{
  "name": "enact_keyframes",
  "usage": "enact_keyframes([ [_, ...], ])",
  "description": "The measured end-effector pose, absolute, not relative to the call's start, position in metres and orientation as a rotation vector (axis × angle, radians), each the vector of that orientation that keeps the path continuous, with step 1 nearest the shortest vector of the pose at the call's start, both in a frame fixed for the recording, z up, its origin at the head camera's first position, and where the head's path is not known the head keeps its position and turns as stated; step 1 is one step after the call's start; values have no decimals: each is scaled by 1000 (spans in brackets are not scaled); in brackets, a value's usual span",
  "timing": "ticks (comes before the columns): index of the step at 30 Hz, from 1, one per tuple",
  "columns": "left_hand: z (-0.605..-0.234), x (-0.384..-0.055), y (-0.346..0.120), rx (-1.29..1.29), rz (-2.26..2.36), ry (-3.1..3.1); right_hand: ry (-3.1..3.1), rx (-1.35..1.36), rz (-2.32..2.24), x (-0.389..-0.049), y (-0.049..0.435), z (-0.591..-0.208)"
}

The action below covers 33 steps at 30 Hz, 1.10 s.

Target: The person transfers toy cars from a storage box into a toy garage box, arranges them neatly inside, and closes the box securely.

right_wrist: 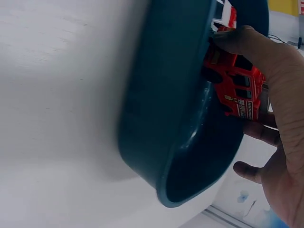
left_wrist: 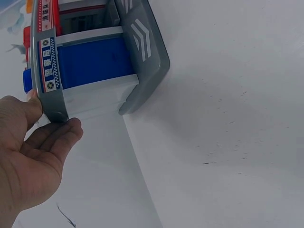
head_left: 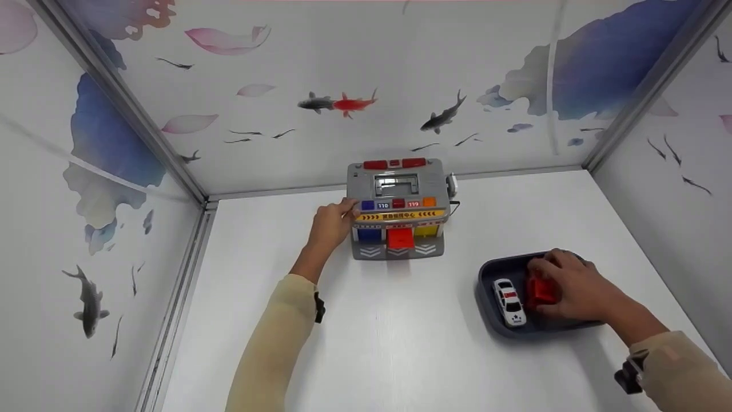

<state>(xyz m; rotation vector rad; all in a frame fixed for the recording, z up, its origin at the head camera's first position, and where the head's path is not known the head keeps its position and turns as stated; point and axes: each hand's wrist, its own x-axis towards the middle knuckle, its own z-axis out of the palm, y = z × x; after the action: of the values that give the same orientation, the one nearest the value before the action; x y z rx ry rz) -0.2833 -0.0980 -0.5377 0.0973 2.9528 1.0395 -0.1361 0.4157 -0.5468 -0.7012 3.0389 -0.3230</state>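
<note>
A grey toy garage (head_left: 394, 209) with blue, red and yellow doors stands near the back wall in the head view. Its red door (head_left: 400, 238) is swung outward, while the blue door (left_wrist: 97, 61) is closed. My left hand (head_left: 331, 223) pinches the garage's left edge, thumb on top and fingertips (left_wrist: 73, 128) beneath. Over at the right, my right hand (head_left: 577, 286) grips a red toy fire truck (right_wrist: 237, 85) between thumb and fingers, inside a dark blue tray (head_left: 486, 303). Beside the truck in that tray lies a white toy police car (head_left: 509, 303).
Printed panels with fish and petals enclose the white table (head_left: 377, 343) at the back (head_left: 400, 131) and both sides. A small white piece (head_left: 452, 185) and a black cord (head_left: 455, 207) stick out from the garage's right side.
</note>
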Motion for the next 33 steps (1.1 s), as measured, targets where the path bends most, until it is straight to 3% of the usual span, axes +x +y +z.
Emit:
enact_keyframes([
  [33, -535, -282, -97, 82, 1067, 2926, 2993, -874, -323, -164, 345, -509],
])
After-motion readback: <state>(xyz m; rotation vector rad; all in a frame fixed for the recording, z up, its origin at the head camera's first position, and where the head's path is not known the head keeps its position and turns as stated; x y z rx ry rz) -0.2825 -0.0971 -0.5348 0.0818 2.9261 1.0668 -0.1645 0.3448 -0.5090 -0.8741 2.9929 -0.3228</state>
